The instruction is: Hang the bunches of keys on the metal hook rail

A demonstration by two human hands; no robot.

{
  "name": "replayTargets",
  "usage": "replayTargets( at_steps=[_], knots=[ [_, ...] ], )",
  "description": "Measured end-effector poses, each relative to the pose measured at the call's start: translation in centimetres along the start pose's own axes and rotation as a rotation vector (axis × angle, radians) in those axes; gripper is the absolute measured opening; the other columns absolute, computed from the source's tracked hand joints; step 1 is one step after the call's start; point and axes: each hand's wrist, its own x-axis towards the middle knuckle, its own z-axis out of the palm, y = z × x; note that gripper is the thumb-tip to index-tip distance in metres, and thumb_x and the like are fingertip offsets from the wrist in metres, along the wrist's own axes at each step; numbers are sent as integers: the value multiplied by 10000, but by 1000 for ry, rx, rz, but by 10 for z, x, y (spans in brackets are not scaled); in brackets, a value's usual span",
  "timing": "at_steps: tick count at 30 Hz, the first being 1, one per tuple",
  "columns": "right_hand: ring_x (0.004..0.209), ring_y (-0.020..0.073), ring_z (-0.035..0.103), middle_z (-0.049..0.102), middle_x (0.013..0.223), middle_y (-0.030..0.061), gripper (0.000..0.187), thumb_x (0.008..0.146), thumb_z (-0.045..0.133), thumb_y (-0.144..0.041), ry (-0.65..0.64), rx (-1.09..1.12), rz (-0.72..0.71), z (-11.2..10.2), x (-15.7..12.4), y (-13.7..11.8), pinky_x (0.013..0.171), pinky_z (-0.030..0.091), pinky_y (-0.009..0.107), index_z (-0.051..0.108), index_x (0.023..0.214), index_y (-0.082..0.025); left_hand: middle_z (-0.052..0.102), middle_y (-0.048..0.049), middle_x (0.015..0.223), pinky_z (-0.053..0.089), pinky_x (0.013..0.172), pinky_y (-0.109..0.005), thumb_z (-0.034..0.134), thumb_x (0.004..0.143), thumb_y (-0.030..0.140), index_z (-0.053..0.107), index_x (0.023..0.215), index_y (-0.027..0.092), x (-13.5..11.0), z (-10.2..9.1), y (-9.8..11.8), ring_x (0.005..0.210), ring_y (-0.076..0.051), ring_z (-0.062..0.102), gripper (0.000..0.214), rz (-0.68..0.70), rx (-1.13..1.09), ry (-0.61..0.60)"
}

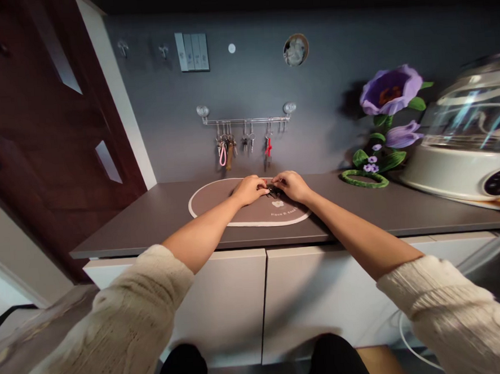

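Both hands meet over a brown oval mat (217, 203) with a pale rim, lying on the dark countertop. My left hand (250, 190) pinches the left side of a small dark cluster (273, 192) that looks like keys; a speck of red shows near its top. From the other side, my right hand (291, 185) has bent fingers closed on the same cluster. The fingers hide much of it, and its details are too small to make out. Just above the hands, a clear hook rail (250, 120) on the wall carries several keys (229, 145).
Purple artificial flowers (390, 91) with a green ring base stand at the right, beside a white appliance (452, 163) with a clear top. Switches (192, 52) and an open round wall hole (296, 50) are above. White cabinet doors (223, 301) lie below the countertop (133, 222).
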Motion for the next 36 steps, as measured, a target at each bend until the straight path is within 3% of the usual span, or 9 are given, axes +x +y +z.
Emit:
replayTargets(
  at_steps=[5,19,25,30,36],
  knots=[
    [823,173,530,648,848,65,153,758,529,-164,-49,-180,-68,8,2,5,819,333,291,675,803,-169,609,-34,799,397,729,-264,560,746,280,679,802,189,2,2,-2,768,-147,535,160,13,52,-33],
    [828,190,512,638,880,79,157,763,548,-241,2,-150,-22,11,1,1,803,338,316,671,829,-171,612,-53,835,394,739,-278,453,809,225,634,811,169,3,-4,4,799,-161,523,190,-60,33,84],
    [750,162,542,647,797,55,155,763,536,-271,36,74,34,9,3,-3,747,373,298,652,756,-169,615,-43,816,394,741,-276,435,802,191,599,771,166,2,-7,8,797,-156,517,169,-76,-48,156],
    [669,134,539,630,741,37,206,736,543,-346,43,393,97,11,4,-1,667,404,267,616,748,-154,613,-31,781,400,741,-266,444,776,154,583,739,156,4,-9,10,773,-142,523,144,-91,-169,227],
    [655,117,527,612,737,21,281,670,596,-422,58,646,148,10,4,-6,682,422,269,580,756,-154,608,-14,749,412,712,-248,470,769,175,568,751,142,5,-11,13,713,-117,535,105,-137,-379,304]
  ],
)
